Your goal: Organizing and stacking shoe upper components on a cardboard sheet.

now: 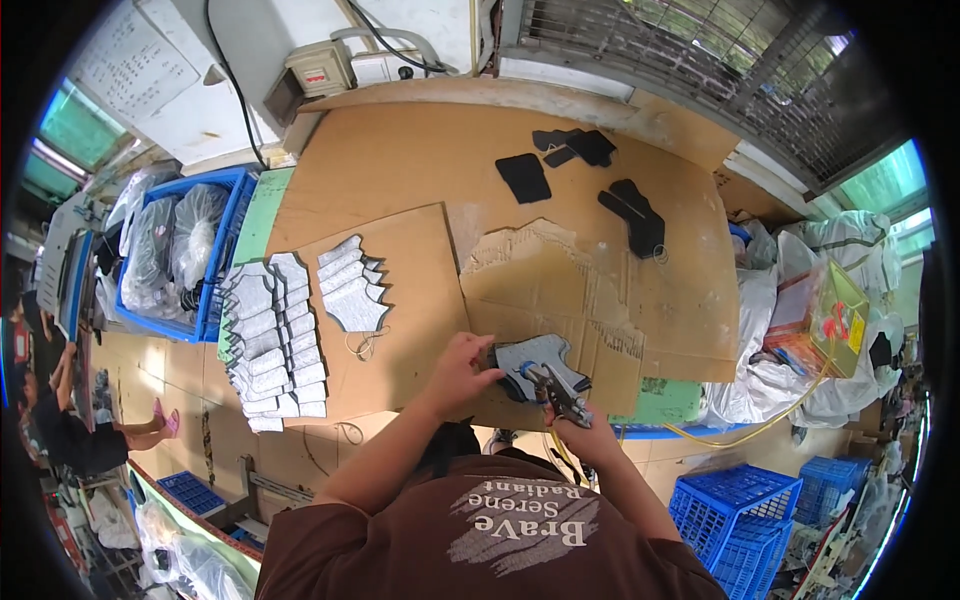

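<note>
A grey cloth piece with dark edging [530,353] lies on the cardboard-covered table right in front of me. My left hand [466,372] is at its left edge, thumb and forefinger spread apart with nothing visible between them. In my right hand [588,436] is a metal hand tool with a blue part [562,396]; its tip rests over the cloth piece and hides some of it. A small stack of similar grey pieces [356,300], with loose thread, lies further left. Beyond it are overlapping rows of grey pieces [262,335].
Several black cloth pieces [635,218] lie at the far right of the table. Torn cardboard [530,255] covers its middle. A blue crate of bags [228,255] stands left, white sacks [745,330] right, blue baskets [735,500] lower right. Another person [85,430] is far left.
</note>
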The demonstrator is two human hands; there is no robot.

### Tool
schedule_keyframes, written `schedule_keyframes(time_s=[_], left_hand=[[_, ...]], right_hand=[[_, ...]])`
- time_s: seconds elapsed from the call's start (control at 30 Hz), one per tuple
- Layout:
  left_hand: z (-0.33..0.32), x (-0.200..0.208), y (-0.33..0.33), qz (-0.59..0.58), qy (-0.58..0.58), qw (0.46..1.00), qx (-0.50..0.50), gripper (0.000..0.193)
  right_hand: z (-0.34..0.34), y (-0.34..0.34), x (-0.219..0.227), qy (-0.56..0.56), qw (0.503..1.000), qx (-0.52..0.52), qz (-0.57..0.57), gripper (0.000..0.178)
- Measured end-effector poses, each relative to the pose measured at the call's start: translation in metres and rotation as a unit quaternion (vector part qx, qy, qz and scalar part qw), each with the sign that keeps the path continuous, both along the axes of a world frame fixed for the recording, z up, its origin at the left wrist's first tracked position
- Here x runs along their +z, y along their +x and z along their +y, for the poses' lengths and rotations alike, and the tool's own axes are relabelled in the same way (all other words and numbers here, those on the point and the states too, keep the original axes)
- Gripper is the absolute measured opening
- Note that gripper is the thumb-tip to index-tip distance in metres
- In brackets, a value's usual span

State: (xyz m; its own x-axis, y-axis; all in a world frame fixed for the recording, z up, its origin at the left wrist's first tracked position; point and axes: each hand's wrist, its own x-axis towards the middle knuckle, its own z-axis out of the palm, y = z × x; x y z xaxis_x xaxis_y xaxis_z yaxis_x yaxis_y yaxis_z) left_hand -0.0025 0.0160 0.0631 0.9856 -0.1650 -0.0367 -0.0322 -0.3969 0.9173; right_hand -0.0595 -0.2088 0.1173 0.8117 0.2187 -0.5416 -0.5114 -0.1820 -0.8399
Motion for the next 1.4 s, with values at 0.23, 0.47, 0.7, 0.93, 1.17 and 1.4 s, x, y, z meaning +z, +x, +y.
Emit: schedule_keyframes(time_s=[0.23, 0.47, 0.7, 0.93, 1.17, 1.4], left_hand=[[-0.016, -0.011, -0.007, -0.006, -0.017, 1.0, 0.013, 0.038], [-0.022, -0.009, -0.005, -0.016, -0.014, 0.999, 0.039, 0.036], [-0.022, -0.009, -0.004, 0.006, -0.009, 0.999, 0.047, 0.033], [-0.009, -0.016, -0.004, 0.112, -0.126, 0.98, 0.109, 0.018], [0.147, -0.05, 0.014, 0.105, -0.235, 0.914, 0.314, 0.019], [0.205, -0.052, 0.02, -0.127, 0.307, 0.889, 0.315, 0.029]], right_hand=[[0.005, 0.004, 0.014, -0.042, 0.998, -0.004, 0.042, 0.018], [-0.011, 0.0, -0.004, -0.012, 0.999, -0.027, -0.014, 0.016], [-0.027, -0.002, -0.004, -0.043, 0.995, -0.084, 0.016, 0.015], [-0.024, -0.005, 0.003, -0.039, 0.995, -0.091, -0.018, 0.013], [-0.02, -0.005, 0.018, -0.005, 0.999, -0.034, 0.037, 0.014], [-0.014, -0.002, 0.007, 0.0, 1.0, 0.009, -0.012, 0.017]])
